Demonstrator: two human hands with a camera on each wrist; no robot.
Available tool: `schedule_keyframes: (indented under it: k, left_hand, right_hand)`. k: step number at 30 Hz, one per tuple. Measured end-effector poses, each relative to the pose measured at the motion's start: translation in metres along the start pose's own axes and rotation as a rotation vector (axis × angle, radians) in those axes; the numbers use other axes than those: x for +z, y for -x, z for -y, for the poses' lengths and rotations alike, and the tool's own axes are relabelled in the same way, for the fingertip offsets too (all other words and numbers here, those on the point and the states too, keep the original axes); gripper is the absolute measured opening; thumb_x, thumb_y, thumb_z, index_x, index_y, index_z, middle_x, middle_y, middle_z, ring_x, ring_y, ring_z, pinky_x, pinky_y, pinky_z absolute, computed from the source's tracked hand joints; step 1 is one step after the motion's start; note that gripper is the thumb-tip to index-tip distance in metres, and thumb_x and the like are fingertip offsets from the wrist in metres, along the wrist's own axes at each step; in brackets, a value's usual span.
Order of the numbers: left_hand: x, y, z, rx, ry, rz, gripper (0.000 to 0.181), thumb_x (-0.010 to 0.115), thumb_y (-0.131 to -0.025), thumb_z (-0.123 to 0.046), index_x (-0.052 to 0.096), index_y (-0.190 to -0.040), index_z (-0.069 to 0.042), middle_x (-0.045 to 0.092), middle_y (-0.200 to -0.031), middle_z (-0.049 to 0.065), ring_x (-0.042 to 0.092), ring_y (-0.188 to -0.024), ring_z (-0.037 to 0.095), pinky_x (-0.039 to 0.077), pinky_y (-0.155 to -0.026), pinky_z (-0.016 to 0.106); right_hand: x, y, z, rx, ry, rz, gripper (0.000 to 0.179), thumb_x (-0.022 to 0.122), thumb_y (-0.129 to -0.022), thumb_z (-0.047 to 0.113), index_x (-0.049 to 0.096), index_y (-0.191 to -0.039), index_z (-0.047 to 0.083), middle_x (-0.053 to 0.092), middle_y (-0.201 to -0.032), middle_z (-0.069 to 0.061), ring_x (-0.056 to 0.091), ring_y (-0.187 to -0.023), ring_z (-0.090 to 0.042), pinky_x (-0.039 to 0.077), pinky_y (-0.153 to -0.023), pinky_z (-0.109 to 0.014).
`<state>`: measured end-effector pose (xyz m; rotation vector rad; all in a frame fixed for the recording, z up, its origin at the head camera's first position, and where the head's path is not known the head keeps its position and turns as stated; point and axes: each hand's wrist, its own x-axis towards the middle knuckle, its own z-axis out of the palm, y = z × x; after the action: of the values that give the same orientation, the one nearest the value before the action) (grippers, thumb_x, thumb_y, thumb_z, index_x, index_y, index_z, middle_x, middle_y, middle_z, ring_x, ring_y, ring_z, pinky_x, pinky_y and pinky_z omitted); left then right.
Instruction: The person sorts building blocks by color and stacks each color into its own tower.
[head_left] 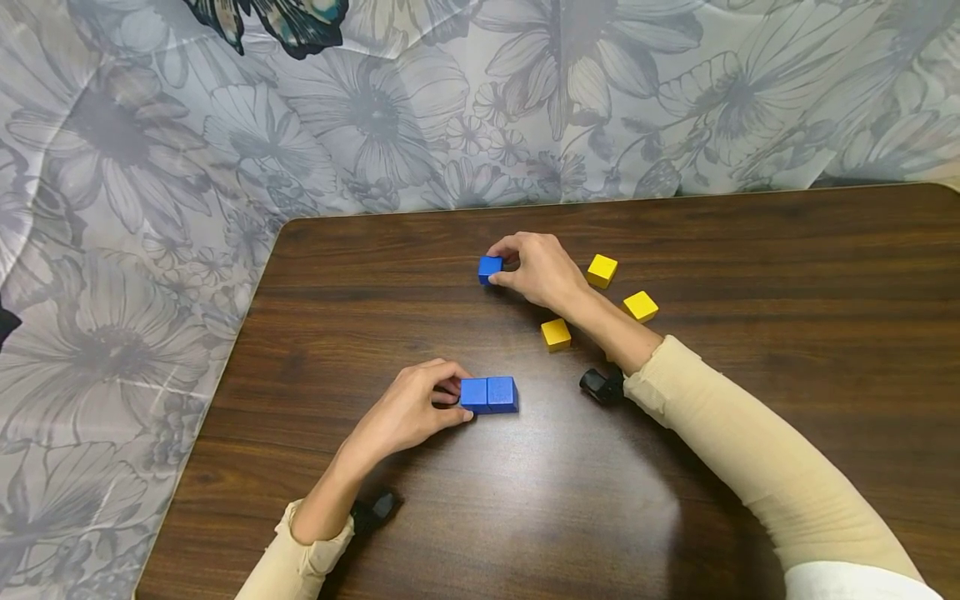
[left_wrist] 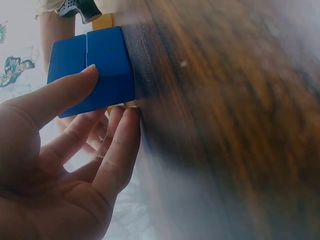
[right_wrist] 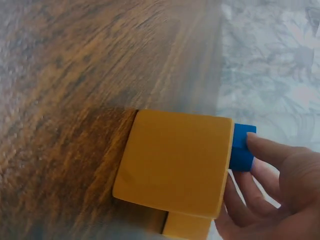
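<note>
Blue block, single: far middle of bench; lies left of right hand, pinched between its thumb and finger; far of blue pair, well apart.
Blue pair: touching side by side, long axis left to right; left hand grips left end.
Yellow blocks, three: right of blue.

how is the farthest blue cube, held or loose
Held: the right hand pinches the farthest blue cube between thumb and fingers.
</note>
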<state>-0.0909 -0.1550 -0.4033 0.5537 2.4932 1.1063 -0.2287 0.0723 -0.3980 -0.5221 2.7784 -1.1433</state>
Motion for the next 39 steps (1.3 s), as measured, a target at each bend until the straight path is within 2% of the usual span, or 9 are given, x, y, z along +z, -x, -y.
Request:
schedule_keyframes:
  k: [9, 17, 28, 39]
  left_hand:
    - [0.000, 0.000, 0.000, -0.004, 0.006, -0.001, 0.029, 0.084, -0.079, -0.005, 0.069, -0.104, -0.010, 0.066, -0.100, 0.001, 0.066, -0.092, 0.014, 0.056, -0.080, 0.021]
    - [0.001, 0.001, -0.001, -0.007, 0.002, 0.001, 0.029, 0.083, -0.080, -0.005, 0.069, -0.105, -0.009, 0.066, -0.101, 0.002, 0.065, -0.093, 0.015, 0.056, -0.080, 0.021]
    - [0.002, 0.001, -0.001, -0.012, 0.001, 0.005, 0.029, 0.083, -0.080, -0.006, 0.069, -0.106, -0.009, 0.066, -0.102, 0.002, 0.065, -0.093, 0.014, 0.056, -0.081, 0.021]
    - [-0.001, 0.001, -0.002, -0.019, -0.001, 0.000, 0.030, 0.083, -0.080, -0.005, 0.069, -0.105, -0.009, 0.065, -0.101, 0.001, 0.065, -0.094, 0.015, 0.056, -0.081, 0.021]
  right_hand:
    - [-0.006, 0.014, 0.011, -0.041, -0.049, -0.011, 0.034, 0.077, -0.089, 0.019, 0.068, -0.120, 0.009, 0.067, -0.113, -0.006, 0.066, -0.100, -0.021, 0.053, -0.085, -0.036]
    - [-0.010, 0.023, 0.017, -0.097, -0.110, -0.021, 0.032, 0.077, -0.088, 0.015, 0.067, -0.118, 0.006, 0.066, -0.111, -0.007, 0.067, -0.094, -0.019, 0.055, -0.079, -0.033]
    - [-0.017, 0.038, 0.024, -0.118, -0.143, -0.031, 0.033, 0.080, -0.086, 0.016, 0.069, -0.117, 0.010, 0.067, -0.109, -0.002, 0.067, -0.095, -0.016, 0.055, -0.078, -0.031]
    - [-0.017, 0.059, 0.025, -0.177, -0.290, -0.030, 0.033, 0.083, -0.082, 0.013, 0.072, -0.113, 0.009, 0.067, -0.106, -0.001, 0.068, -0.094, -0.015, 0.058, -0.080, -0.028]
